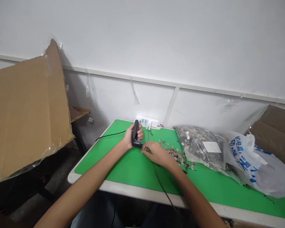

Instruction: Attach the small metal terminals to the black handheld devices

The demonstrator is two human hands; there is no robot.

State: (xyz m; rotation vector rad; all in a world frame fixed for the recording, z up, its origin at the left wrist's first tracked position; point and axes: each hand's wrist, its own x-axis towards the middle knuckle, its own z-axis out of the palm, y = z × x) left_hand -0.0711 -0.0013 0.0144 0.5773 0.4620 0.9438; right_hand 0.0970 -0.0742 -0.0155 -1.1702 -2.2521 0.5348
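Note:
My left hand [131,136] is wrapped round a black L-shaped handheld device [137,144], its long part pointing up and its short end toward the right. A bit of red wire shows along the device's side. The fingers of my right hand [156,152] are pinched together beside that short end; what is between them, if anything, is too small to make out. Just right of this hand lies a loose pile of small metal parts with red and black wires [178,155]. A black cable [111,135] runs left from near my left hand.
A white power strip [154,123] with a plug in it stands at the back of the green table mat [123,174]. A grey cord [163,186] hangs over the front edge. Clear bag of parts [199,142] and white plastic bag [261,167] lie right; large cardboard [30,114] rises left.

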